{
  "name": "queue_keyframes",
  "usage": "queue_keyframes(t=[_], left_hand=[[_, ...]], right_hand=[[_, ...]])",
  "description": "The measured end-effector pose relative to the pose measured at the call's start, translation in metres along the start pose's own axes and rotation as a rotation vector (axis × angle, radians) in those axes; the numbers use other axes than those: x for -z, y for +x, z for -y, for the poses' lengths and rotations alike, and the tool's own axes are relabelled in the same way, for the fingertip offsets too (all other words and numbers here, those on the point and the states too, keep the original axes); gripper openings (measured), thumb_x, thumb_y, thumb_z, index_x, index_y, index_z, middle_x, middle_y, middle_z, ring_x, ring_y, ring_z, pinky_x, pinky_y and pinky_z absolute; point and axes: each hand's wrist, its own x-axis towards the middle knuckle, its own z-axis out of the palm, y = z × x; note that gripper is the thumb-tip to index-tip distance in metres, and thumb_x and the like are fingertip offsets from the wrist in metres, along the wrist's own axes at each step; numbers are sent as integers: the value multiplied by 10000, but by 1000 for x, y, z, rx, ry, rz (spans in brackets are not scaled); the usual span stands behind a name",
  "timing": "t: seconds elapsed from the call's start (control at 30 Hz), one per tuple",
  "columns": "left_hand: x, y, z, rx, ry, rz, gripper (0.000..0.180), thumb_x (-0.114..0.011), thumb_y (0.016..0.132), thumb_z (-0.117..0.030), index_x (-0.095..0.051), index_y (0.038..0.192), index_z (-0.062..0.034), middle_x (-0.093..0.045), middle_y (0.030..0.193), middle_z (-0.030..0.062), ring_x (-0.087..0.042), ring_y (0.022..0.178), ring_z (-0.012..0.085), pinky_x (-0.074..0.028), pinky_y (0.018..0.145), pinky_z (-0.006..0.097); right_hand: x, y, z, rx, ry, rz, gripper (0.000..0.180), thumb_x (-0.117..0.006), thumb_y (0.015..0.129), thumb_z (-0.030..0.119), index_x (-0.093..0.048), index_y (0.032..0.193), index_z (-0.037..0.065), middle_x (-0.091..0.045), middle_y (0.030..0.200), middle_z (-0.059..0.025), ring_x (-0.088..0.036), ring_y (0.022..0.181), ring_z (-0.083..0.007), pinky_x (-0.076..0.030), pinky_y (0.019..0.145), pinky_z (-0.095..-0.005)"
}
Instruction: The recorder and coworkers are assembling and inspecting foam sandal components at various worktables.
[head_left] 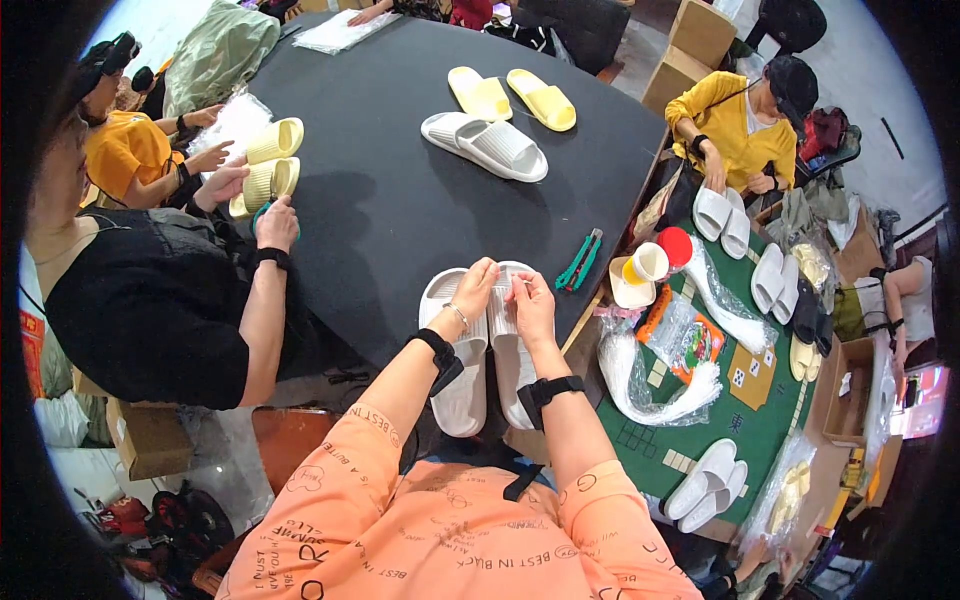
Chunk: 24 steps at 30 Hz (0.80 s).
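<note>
A pair of white slippers [480, 345] lies side by side at the near edge of the dark round surface [380, 200]. The left hand [474, 287] and right hand [533, 303] rest on their toe ends, fingers pinched, apparently on a thin tie between them. Green cutters [580, 262] lie just beside.

A pair of white foam slippers [478, 345] lies on the round black table [380, 200], under both hands. Green-handled pliers [580, 262] lie just right of it
</note>
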Motion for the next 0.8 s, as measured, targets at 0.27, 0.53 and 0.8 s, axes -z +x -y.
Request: queue_keyframes(t=[0.27, 0.53, 0.8], left_hand=[[-3, -3, -8, 39, 62, 14, 245, -394, 890, -259, -468, 843, -30, -464, 686, 37, -428, 644, 119, -370, 583, 269], [-4, -2, -13, 127, 67, 53, 244, -411, 881, -252, -487, 859, -21, -502, 691, 70, -464, 649, 143, -387, 595, 284], [-6, -2, -7, 36, 78, 42, 228, -416, 887, -250, -486, 857, -35, -467, 692, 8, -422, 661, 93, -377, 583, 252]], right_hand=[[-1, 0, -3, 42, -25, 14, 99, -463, 868, 147, -500, 874, 55, -517, 625, 24, -469, 568, -39, -383, 533, -176], [3, 1, 0, 13, -67, 16, 105, -468, 865, 146, -509, 839, 53, -516, 638, 22, -461, 565, -40, -374, 529, -173], [2, 1, -4, 21, -76, 11, 105, -485, 856, 145, -521, 814, 55, -514, 635, 27, -445, 552, -35, -364, 516, -173]])
